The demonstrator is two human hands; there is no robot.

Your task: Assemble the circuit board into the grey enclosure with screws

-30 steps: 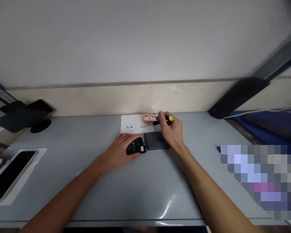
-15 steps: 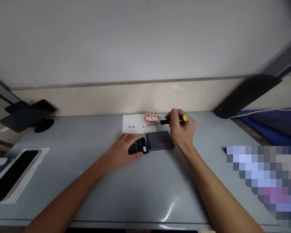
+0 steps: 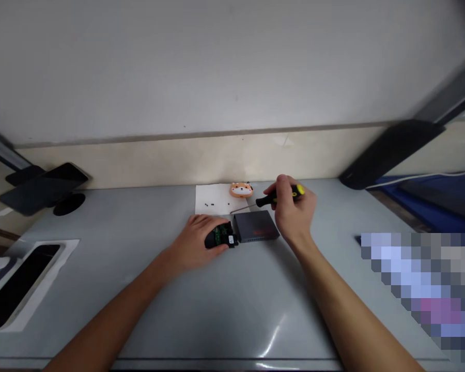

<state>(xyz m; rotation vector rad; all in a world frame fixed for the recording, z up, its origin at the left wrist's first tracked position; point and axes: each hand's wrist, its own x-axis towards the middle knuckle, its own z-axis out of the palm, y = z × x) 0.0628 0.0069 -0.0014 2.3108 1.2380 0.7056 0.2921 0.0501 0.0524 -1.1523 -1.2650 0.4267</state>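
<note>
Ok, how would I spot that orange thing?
On the grey desk, find the white paper near the wall. The orange thing sits at the paper's far right corner. It's rounded with a white animal face, unlike the tiny dark bits on the paper or the black and yellow screwdriver nearby.

Toward the back of the surface (image 3: 225, 310), near the wall (image 3: 225, 67), you have an orange case (image 3: 241, 189) with a white-muzzled animal face. To your back left, a dark flat device (image 3: 42, 188) leans at a tilt above a round black base (image 3: 69, 204). Nearer you on that side, a black-faced slab (image 3: 21, 287) lies on a white sheet (image 3: 67, 256). At your back right stands a long, slanting dark object (image 3: 391, 155); a white cable (image 3: 418, 178) runs from beside its foot past blue material (image 3: 442, 201). A pixelated patch hides whatever sits at your front right.
</note>
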